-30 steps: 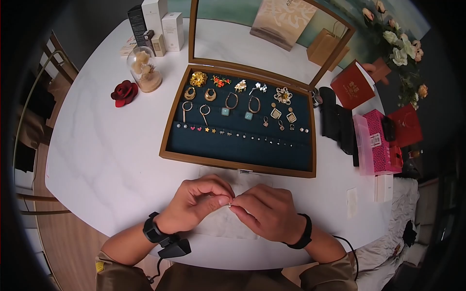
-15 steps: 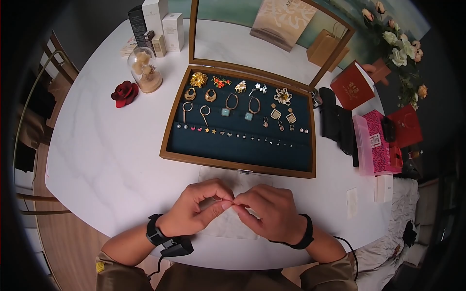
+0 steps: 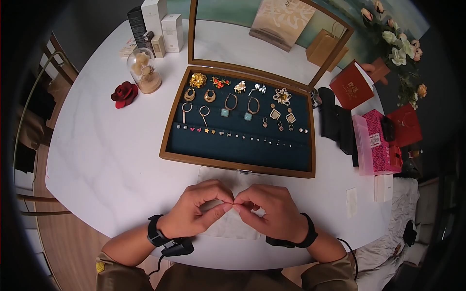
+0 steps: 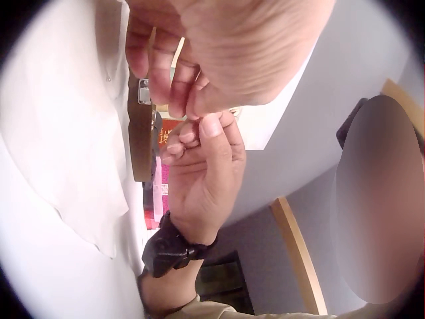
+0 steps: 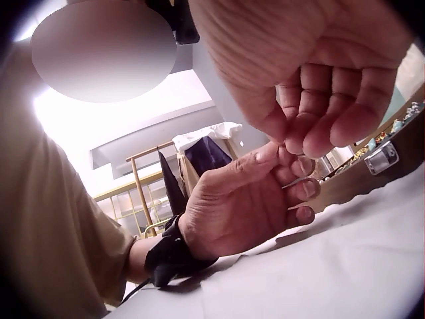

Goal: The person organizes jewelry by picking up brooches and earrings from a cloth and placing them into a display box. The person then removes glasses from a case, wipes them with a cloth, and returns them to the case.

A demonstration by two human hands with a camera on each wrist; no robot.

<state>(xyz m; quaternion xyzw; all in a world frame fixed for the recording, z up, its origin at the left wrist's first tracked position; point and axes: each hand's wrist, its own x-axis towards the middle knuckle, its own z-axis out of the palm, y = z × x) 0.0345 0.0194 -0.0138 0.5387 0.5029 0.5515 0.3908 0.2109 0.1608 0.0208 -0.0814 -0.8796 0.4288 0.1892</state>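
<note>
My left hand (image 3: 201, 208) and right hand (image 3: 272, 211) meet at the fingertips over a white cloth (image 3: 221, 230). Thumb and forefinger of each hand pinch together around a tiny silvery earring, now almost wholly hidden by the fingertips. In the left wrist view, a tiny shiny stud (image 4: 108, 79) lies on the cloth. Just beyond both hands is a wooden jewelry box (image 3: 208, 162), its glass lid raised. Rows of brooches, hoop earrings (image 3: 209, 95), drop earrings and small studs sit on its dark green lining.
Left of the box are a red rose (image 3: 124, 94), a glass dome (image 3: 144, 70) and several cartons (image 3: 172, 33). To the right lie black cases (image 3: 338, 121), a pink patterned box (image 3: 378, 145) and a red box (image 3: 353, 87). A cable (image 3: 356, 257) runs beside the right forearm.
A silvery bit showed between the fingertips one second ago and is now covered. The left hand has tilted slightly and the right fingers have bent a little more; the box stays put.
</note>
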